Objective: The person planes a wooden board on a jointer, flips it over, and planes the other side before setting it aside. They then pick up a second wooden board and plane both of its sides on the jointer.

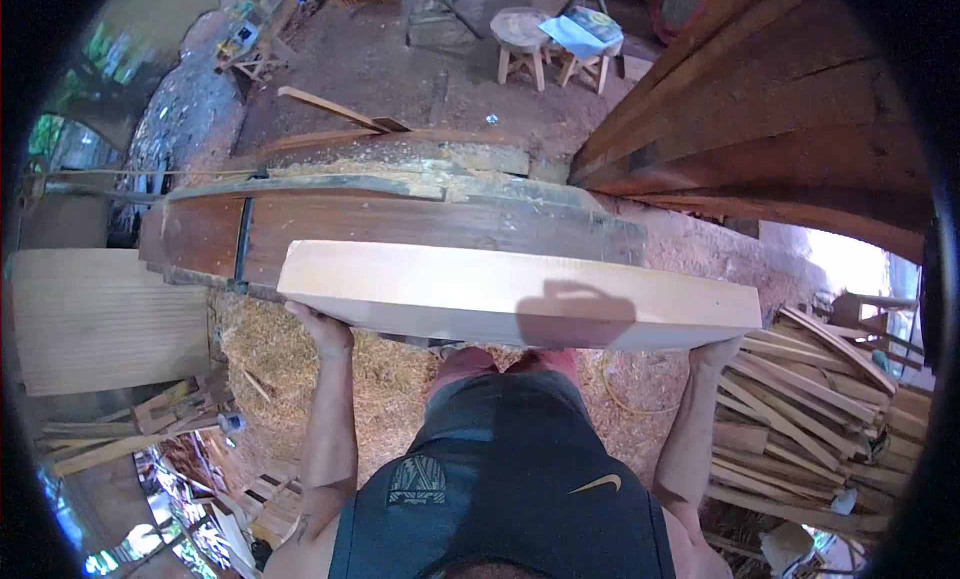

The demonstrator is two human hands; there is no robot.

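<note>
One beam (430, 274), centre frame, clamped at its ends by your left hand (325, 329) and right hand (716, 352). You seem to be at the holding step; shifting it calls for even support.

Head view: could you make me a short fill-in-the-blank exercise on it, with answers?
The left hand and right hand hold the pale wooden board at its opposite ____. A dark ____ falls across the board. The wooden strips are piled on the person's ____ side.

Missing words: ends; shadow; right.
</note>
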